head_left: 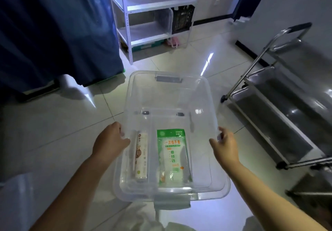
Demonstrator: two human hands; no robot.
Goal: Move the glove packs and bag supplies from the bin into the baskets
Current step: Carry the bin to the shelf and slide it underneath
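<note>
Clear bin (167, 94) holds green glove pack (172, 157), white roll (141, 155).

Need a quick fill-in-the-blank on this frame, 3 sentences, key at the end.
1. The clear bin holds ____ packs.
2. The green glove pack lies to the ____ of the white bag roll pack.
3. The left hand and right hand each grip a long ____ of the bin.

Missing words: two; right; side
</note>
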